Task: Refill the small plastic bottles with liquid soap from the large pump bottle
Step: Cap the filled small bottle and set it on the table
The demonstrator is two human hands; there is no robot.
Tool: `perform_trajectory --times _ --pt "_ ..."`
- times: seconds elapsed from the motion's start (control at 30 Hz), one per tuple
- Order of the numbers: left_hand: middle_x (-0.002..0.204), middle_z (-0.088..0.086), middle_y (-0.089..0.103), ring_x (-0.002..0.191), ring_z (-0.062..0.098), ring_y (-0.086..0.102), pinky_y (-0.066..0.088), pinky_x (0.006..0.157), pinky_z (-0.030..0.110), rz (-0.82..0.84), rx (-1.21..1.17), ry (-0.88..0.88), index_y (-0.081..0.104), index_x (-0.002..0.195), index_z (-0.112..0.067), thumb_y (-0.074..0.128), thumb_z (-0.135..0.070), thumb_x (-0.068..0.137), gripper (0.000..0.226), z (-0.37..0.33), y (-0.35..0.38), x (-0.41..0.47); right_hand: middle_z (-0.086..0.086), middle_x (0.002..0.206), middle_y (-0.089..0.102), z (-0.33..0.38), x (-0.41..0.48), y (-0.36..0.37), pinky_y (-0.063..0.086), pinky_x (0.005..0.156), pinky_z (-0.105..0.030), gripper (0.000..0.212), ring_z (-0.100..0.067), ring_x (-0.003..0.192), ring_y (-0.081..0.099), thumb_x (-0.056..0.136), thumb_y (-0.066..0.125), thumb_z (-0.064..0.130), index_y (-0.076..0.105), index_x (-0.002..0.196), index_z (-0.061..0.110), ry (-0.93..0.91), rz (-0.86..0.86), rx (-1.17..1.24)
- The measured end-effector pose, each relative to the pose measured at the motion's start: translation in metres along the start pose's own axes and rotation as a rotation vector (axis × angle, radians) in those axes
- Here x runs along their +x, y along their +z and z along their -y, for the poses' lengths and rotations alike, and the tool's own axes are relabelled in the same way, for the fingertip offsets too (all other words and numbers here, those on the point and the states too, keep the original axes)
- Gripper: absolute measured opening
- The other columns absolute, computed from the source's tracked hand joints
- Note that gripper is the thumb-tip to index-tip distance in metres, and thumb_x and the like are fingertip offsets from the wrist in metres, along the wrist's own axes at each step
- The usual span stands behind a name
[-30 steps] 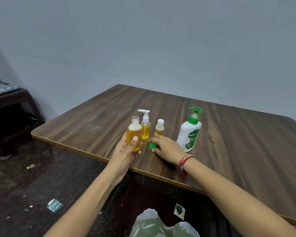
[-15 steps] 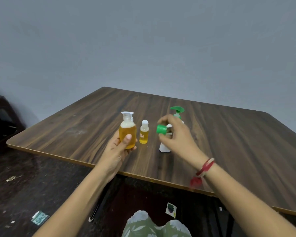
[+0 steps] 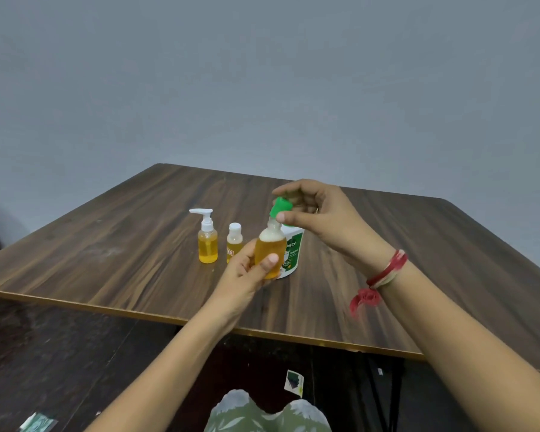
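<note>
My left hand (image 3: 247, 272) grips a small clear bottle (image 3: 270, 247) of amber soap, held upright just above the wooden table (image 3: 106, 260). My right hand (image 3: 321, 219) pinches a green cap (image 3: 279, 207) tilted right at the bottle's open neck. Behind the held bottle stands the large white pump bottle (image 3: 292, 254) with a green label, its pump head hidden by my right hand. To the left stand a small pump-top bottle (image 3: 207, 236) and a tiny white-capped bottle (image 3: 234, 241), both holding amber liquid.
The table's near edge (image 3: 169, 319) runs across the view with dark floor below it. Scraps of paper (image 3: 294, 381) lie on the floor. A plain grey wall rises behind the table. My patterned knees (image 3: 262, 413) show at the bottom.
My right hand lifted the green cap off the table and brought it over the neck of the held bottle. My left hand carried the bottle rightward, in front of the large pump bottle.
</note>
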State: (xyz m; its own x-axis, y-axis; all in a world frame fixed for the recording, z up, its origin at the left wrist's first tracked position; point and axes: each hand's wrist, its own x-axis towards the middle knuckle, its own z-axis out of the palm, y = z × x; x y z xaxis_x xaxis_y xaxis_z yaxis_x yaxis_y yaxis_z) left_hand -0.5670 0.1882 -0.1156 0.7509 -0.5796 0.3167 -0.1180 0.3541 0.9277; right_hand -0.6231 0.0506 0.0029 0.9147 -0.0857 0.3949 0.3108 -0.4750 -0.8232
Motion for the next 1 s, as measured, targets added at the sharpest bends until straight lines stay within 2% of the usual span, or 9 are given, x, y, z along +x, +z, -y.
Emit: perform_trajectory --times 0.1,0.33,0.5,0.6,0.67,0.83,0.9,1.0 --pt "0.099 -0.011 0.072 0.101 0.011 0.066 0.053 0.077 0.022 -0.002 -0.009 0.01 0.059 0.115 -0.024 0.061 -0.025 0.088 0.027 -0.001 0.004 0.002 0.001 0.094 0.07 0.003 0.0 -0.005 0.049 0.075 -0.013 0.03 -0.004 0.081 0.064 0.075 0.074 0.004 0.07 0.103 0.015 -0.01 -0.003 -0.089" --pt "0.104 -0.008 0.071 0.103 0.012 0.065 0.052 0.079 0.024 0.01 -0.023 0.011 0.06 0.117 -0.024 0.06 -0.027 0.086 0.031 0.0 0.004 0.006 -0.006 0.1 0.071 0.012 0.001 -0.012 0.054 0.078 -0.017 0.033 -0.011 0.088 0.068 0.077 0.073 0.002 0.07 0.108 0.013 -0.012 0.045 -0.144" --pt "0.104 -0.009 0.07 0.105 0.014 0.065 0.053 0.084 0.028 0.029 -0.024 0.025 0.063 0.113 -0.032 0.066 -0.039 0.08 0.034 0.0 0.005 0.011 0.002 0.095 0.07 0.011 0.002 -0.011 0.053 0.081 -0.018 0.031 -0.008 0.09 0.066 0.078 0.072 0.004 0.071 0.106 0.015 -0.001 0.095 -0.223" --pt "0.102 -0.008 0.07 0.103 0.012 0.065 0.053 0.085 0.029 0.03 -0.035 0.025 0.061 0.116 -0.026 0.064 -0.033 0.086 0.03 0.002 0.006 0.013 0.004 0.094 0.07 0.007 0.004 -0.01 0.054 0.082 -0.02 0.028 -0.008 0.089 0.066 0.078 0.073 0.008 0.071 0.105 0.017 -0.001 0.092 -0.296" --pt "0.103 -0.006 0.07 0.103 0.012 0.065 0.053 0.085 0.029 0.037 -0.042 0.021 0.06 0.117 -0.023 0.062 -0.027 0.089 0.028 0.004 0.006 0.014 0.006 0.093 0.07 0.003 0.005 -0.008 0.054 0.08 -0.019 0.027 -0.006 0.087 0.066 0.077 0.074 0.014 0.071 0.103 0.019 -0.016 0.065 -0.375" --pt "0.102 -0.007 0.072 0.103 0.011 0.065 0.053 0.082 0.025 0.022 -0.034 0.025 0.06 0.117 -0.02 0.058 -0.025 0.085 0.032 0.011 0.006 0.014 0.009 0.084 0.07 -0.011 -0.001 0.007 0.053 0.068 -0.02 0.026 -0.003 0.073 0.062 0.069 0.079 0.037 0.07 0.09 0.024 -0.026 -0.126 -0.502" --pt "0.104 -0.007 0.071 0.107 0.013 0.064 0.053 0.085 0.025 0.023 -0.036 0.021 0.06 0.117 -0.022 0.058 -0.026 0.085 0.032 0.015 0.005 0.015 0.01 0.085 0.066 -0.015 -0.002 0.012 0.052 0.07 -0.023 0.041 -0.003 0.076 0.06 0.066 0.077 0.048 0.066 0.097 0.024 -0.007 -0.157 -0.595" --pt "0.105 -0.01 0.071 0.107 0.01 0.064 0.052 0.086 0.025 0.026 -0.055 0.017 0.06 0.116 -0.025 0.062 -0.024 0.088 0.027 0.016 0.003 0.019 0.006 0.123 0.059 -0.019 -0.002 0.012 0.048 0.095 -0.029 0.077 -0.008 0.111 0.057 0.066 0.076 0.05 0.043 0.134 0.03 0.029 -0.051 -0.52"
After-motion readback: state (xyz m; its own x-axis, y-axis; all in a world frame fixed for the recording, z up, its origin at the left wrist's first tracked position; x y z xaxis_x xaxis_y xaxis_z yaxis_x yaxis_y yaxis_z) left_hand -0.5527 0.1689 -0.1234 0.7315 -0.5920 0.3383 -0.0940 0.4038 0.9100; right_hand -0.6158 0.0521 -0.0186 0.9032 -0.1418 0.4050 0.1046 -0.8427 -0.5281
